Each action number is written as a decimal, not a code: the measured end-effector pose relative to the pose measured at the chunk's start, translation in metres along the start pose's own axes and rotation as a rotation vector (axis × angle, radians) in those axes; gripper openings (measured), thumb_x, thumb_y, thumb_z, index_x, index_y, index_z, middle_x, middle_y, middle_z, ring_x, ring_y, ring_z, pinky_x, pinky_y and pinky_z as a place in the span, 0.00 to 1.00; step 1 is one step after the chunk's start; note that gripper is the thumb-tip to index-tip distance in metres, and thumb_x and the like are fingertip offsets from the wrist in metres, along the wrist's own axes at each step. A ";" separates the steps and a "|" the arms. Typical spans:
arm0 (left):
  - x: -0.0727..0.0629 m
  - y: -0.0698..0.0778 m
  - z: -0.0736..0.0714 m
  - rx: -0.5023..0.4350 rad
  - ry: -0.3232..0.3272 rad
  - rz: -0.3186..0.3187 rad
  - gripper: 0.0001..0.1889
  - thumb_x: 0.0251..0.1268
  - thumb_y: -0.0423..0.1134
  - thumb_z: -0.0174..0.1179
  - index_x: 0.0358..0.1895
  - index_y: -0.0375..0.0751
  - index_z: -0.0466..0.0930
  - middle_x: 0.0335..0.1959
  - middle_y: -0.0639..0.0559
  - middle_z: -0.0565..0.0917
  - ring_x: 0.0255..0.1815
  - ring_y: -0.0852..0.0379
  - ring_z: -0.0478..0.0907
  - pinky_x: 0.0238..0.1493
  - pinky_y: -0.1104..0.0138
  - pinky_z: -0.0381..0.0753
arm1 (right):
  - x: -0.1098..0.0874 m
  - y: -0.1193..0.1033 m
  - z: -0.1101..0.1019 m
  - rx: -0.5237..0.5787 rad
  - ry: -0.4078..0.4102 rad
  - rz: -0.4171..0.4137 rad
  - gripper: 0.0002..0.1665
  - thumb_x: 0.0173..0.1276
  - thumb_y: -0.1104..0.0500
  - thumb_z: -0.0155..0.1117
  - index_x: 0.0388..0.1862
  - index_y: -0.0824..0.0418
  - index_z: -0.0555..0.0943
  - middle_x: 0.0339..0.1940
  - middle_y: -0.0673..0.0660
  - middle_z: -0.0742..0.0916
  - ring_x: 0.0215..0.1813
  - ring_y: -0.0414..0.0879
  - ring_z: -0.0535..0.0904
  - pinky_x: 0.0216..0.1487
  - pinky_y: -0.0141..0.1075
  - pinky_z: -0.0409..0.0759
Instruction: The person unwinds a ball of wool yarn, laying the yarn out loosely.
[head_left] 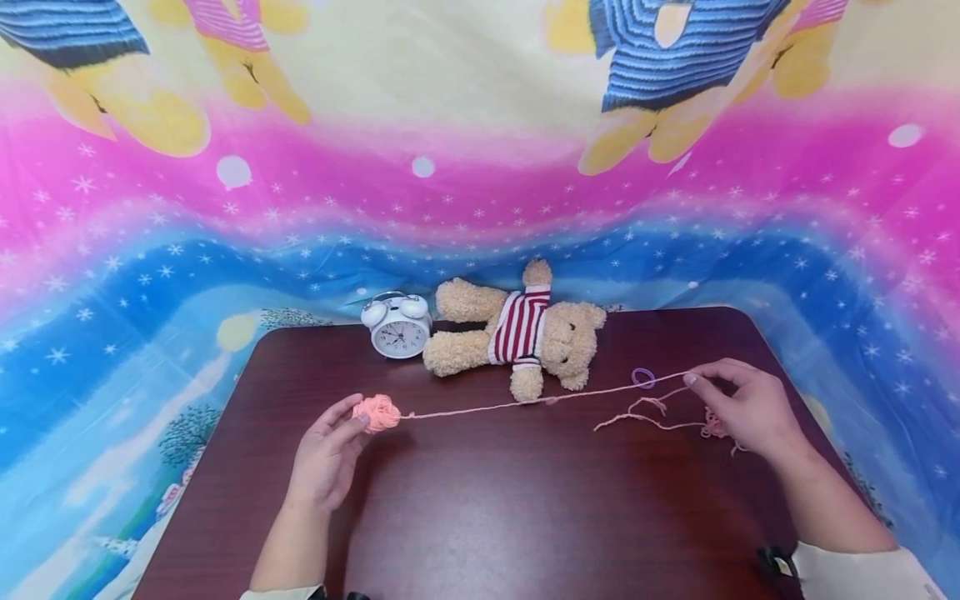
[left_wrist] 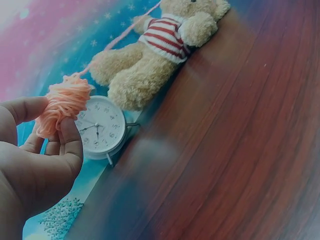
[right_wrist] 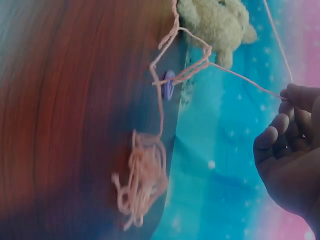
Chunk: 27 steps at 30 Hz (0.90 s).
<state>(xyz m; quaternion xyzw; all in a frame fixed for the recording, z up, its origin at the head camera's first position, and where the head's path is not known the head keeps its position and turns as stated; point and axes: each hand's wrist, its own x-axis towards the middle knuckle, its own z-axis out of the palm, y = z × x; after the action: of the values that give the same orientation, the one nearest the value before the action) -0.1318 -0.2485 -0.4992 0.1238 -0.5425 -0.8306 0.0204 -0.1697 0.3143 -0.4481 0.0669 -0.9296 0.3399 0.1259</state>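
Note:
My left hand (head_left: 327, 454) pinches a small wound ball of peach yarn (left_wrist: 68, 102) between thumb and fingers, raised over the table's left side. From the ball a strand of yarn (head_left: 480, 409) runs taut across to my right hand (head_left: 753, 408). There the thumb and forefinger pinch the strand, as the right wrist view shows, while the other fingers curl loosely. Past that pinch the yarn slackens and drops to the table, where it ends in a loose tangle of yarn (right_wrist: 142, 177). The right hand partly covers this tangle in the head view.
A teddy bear (head_left: 519, 327) in a red-and-white striped shirt lies at the table's back. Left of it stands a white twin-bell alarm clock (head_left: 400, 327). A purple ring (head_left: 642, 378) lies near the bear's head. Printed cloth (head_left: 450, 183) hangs behind the dark wooden table (head_left: 480, 517).

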 end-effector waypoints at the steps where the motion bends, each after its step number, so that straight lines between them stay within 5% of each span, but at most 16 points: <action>1: 0.000 0.001 -0.002 -0.001 0.003 0.004 0.16 0.73 0.26 0.60 0.59 0.42 0.79 0.48 0.53 0.83 0.48 0.60 0.82 0.56 0.66 0.83 | -0.001 0.004 -0.003 -0.014 0.014 -0.007 0.11 0.73 0.48 0.70 0.46 0.52 0.90 0.38 0.53 0.90 0.33 0.29 0.80 0.32 0.27 0.76; 6: -0.002 0.007 -0.011 -0.005 0.017 0.017 0.15 0.73 0.27 0.61 0.59 0.43 0.79 0.48 0.54 0.83 0.45 0.61 0.81 0.54 0.67 0.83 | -0.003 0.023 -0.019 -0.055 0.077 -0.013 0.09 0.72 0.51 0.72 0.45 0.53 0.91 0.41 0.46 0.91 0.44 0.21 0.73 0.41 0.24 0.70; 12: -0.003 0.010 -0.019 -0.039 0.022 0.032 0.14 0.74 0.25 0.60 0.57 0.43 0.81 0.46 0.53 0.83 0.43 0.61 0.81 0.53 0.68 0.83 | -0.009 0.045 -0.040 -0.082 0.102 0.032 0.12 0.71 0.49 0.72 0.46 0.55 0.90 0.42 0.28 0.83 0.49 0.24 0.73 0.44 0.21 0.66; 16: -0.004 0.013 -0.024 -0.050 0.025 0.039 0.14 0.74 0.25 0.60 0.56 0.44 0.82 0.46 0.54 0.84 0.44 0.61 0.81 0.54 0.68 0.83 | -0.014 0.055 -0.053 -0.145 0.118 0.068 0.14 0.71 0.48 0.72 0.46 0.55 0.90 0.46 0.44 0.90 0.47 0.16 0.68 0.41 0.24 0.67; 19: -0.005 0.014 -0.027 -0.056 0.023 0.046 0.14 0.74 0.25 0.60 0.55 0.45 0.82 0.46 0.54 0.84 0.45 0.61 0.82 0.54 0.68 0.82 | -0.017 0.060 -0.062 -0.182 0.117 0.113 0.16 0.71 0.47 0.72 0.48 0.56 0.89 0.49 0.67 0.90 0.46 0.26 0.75 0.37 0.29 0.68; 23: -0.006 0.015 -0.032 -0.071 0.018 0.059 0.14 0.74 0.25 0.59 0.55 0.45 0.83 0.45 0.54 0.84 0.44 0.61 0.82 0.54 0.68 0.82 | -0.021 0.066 -0.073 -0.229 0.096 0.180 0.21 0.72 0.44 0.69 0.51 0.60 0.88 0.50 0.72 0.88 0.47 0.53 0.81 0.35 0.31 0.67; 27: -0.007 0.017 -0.038 -0.080 0.013 0.071 0.14 0.75 0.25 0.58 0.54 0.44 0.84 0.44 0.54 0.85 0.43 0.61 0.83 0.53 0.68 0.83 | -0.026 0.075 -0.086 -0.271 0.094 0.228 0.25 0.74 0.43 0.67 0.53 0.64 0.87 0.47 0.73 0.88 0.37 0.24 0.73 0.30 0.31 0.67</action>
<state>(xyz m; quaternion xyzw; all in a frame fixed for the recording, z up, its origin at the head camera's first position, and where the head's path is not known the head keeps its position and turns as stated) -0.1183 -0.2879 -0.4972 0.1092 -0.5128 -0.8495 0.0582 -0.1440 0.4285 -0.4385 -0.0724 -0.9616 0.2261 0.1377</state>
